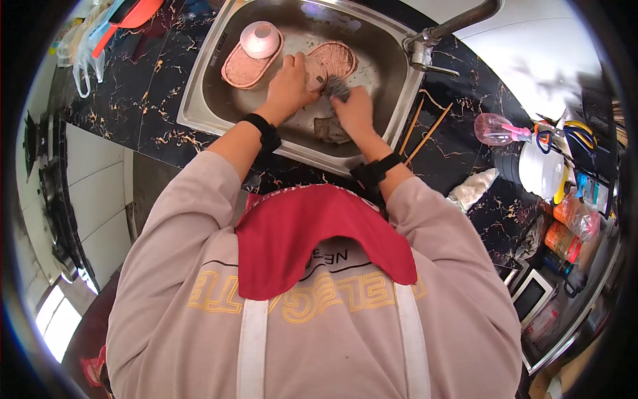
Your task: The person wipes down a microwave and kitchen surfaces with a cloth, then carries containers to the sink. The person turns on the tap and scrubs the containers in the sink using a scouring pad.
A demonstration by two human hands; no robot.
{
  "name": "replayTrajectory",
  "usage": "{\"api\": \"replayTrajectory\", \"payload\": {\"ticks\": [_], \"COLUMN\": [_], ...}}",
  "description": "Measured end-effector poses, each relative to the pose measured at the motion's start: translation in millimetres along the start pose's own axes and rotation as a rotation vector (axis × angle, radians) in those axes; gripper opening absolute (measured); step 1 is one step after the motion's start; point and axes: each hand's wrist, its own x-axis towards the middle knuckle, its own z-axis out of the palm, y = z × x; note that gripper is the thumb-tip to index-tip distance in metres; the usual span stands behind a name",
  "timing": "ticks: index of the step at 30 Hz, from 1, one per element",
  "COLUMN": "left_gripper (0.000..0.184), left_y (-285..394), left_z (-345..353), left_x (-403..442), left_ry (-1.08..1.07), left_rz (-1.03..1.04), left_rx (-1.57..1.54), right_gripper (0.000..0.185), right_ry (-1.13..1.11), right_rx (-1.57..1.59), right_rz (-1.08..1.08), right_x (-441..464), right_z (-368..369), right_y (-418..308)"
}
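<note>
Both of my hands are over the steel sink [219, 110]. My left hand [290, 85] has its fingers closed round a pinkish, cup-like item [315, 74]. Close on its right, my right hand [355, 112] grips a grey scouring pad [336, 88] against or beside that item. A pink oval dish [242, 71] lies at the sink's left, with a pale pink bowl [260, 40] on it. Behind my hands lies another pink oval dish [342, 58], partly covered. A greyish-brown cloth [330, 131] rests on the sink floor below my right hand.
The faucet [422, 50] stands at the sink's right rim. Two chopsticks [425, 133] lie on the dark counter [458, 149], with a whitish cloth [473, 188] nearby. A pink bottle [495, 129] is further right. A red-handled pan [136, 14] and plastic bags [83, 50] are upper left.
</note>
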Motion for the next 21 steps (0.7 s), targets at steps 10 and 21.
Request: {"api": "replayTrajectory", "payload": {"ticks": [10, 21], "left_gripper": [0.076, 0.075], "left_y": [6, 4], "left_z": [-4, -3], "left_x": [-4, -2], "left_ry": [0.024, -0.007], "left_rz": [0.033, 0.018], "left_rx": [-0.002, 0.006], "right_gripper": [0.036, 0.044], "right_ry": [0.194, 0.095], "right_rx": [-0.121, -0.017], "right_rz": [-0.434, -0.343], "right_x": [104, 82], "right_z": [5, 0], "right_y": [12, 35]}}
